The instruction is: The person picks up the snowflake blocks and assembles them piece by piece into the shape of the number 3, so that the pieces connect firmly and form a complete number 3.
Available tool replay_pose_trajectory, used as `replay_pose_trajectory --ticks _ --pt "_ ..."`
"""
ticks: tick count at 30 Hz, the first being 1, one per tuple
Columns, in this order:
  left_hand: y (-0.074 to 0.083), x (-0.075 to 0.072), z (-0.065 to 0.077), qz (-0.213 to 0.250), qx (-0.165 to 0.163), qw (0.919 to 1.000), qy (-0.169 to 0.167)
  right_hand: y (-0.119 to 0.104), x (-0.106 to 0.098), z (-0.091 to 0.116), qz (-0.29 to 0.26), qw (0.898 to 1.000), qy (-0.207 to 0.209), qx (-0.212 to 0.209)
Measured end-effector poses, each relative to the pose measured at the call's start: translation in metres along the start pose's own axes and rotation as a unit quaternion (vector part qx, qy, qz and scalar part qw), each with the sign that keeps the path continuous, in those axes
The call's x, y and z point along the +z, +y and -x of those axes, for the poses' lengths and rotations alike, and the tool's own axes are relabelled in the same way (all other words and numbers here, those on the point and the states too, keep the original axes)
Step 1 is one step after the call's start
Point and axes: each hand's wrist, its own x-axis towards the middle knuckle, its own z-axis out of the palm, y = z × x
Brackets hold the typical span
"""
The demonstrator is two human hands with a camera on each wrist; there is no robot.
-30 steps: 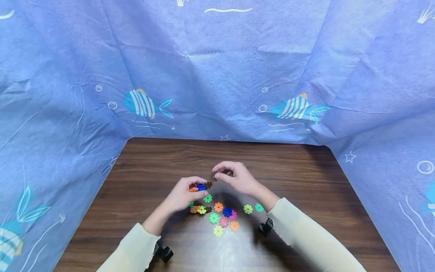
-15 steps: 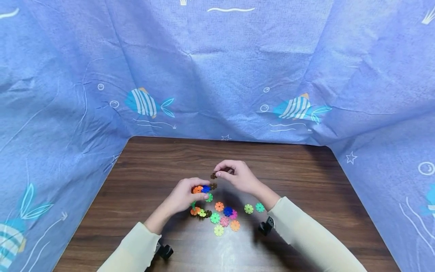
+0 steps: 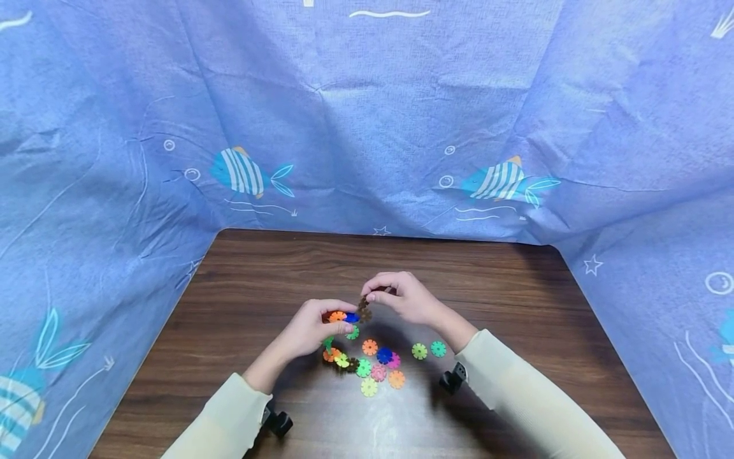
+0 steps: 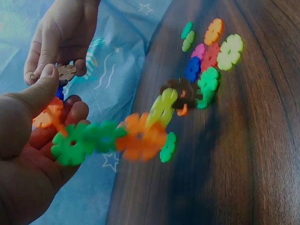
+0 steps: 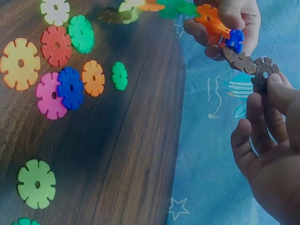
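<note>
Fingers and thumb of the left hand (image 3: 306,328) pinch a chain of slotted, flower-shaped plastic discs (image 4: 104,136) near its upper end, about an orange disc (image 5: 210,18) and a blue disc (image 5: 235,42). Beyond them, a brown disc (image 5: 238,60) juts toward the right hand (image 3: 410,299), whose thumb and forefinger pinch a separate dark brown disc (image 5: 263,75) by its edge; its other fingers are bent and slightly apart. The two brown pieces meet rim to rim; whether their slots are locked cannot be told.

From the left palm the chain sags over the dark wood-grain table (image 3: 487,274) through two greens, an orange and a yellow to another brown disc (image 4: 183,93). That end lies close beside a loose green disc (image 3: 364,368); whether they touch is unclear.

Near it lie a coral-red disc (image 3: 378,372), a pale yellow disc (image 3: 369,387) and a dark blue disc (image 3: 385,355) overlapping a magenta disc (image 3: 394,361). A light green disc (image 3: 419,351) sits apart, nearer the right forearm.
</note>
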Motion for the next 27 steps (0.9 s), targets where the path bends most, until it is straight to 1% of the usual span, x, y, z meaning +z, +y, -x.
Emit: replay_pose_trajectory --ticks 5,7,9,12,14,17,19,23,27 --pt "-0.002 0.000 -0.001 0.044 0.012 0.9989 -0.011 0.001 -0.003 0.000 0.003 1.000 -0.010 0.009" --pt "-0.003 0.001 -0.002 0.051 0.020 0.9984 -0.013 0.002 -0.004 0.000 0.007 1.000 -0.012 0.010" --pt "-0.002 0.001 -0.003 0.055 0.020 0.9982 -0.011 0.002 -0.004 0.000 0.011 1.000 -0.019 0.008" --pt "-0.002 0.001 -0.003 0.069 0.006 0.9975 -0.007 0.002 -0.004 0.000 0.009 0.999 -0.030 0.003" --pt "-0.001 0.002 -0.002 0.087 -0.009 0.9961 -0.005 0.002 -0.003 0.000 0.004 0.999 -0.032 0.000" --pt "-0.002 0.004 -0.004 0.120 -0.023 0.9925 -0.004 0.001 -0.001 0.000 -0.001 1.000 -0.025 -0.010" --pt "-0.002 0.005 -0.004 0.134 -0.027 0.9906 -0.004 0.001 0.000 0.000 -0.003 1.000 -0.017 -0.017" --pt "0.001 0.009 -0.006 0.119 -0.023 0.9926 0.005 0.002 0.002 0.000 -0.004 1.000 -0.002 -0.026" --pt "0.007 0.012 -0.006 0.099 -0.031 0.9940 0.034 0.002 0.003 0.000 -0.006 1.000 -0.001 -0.024"
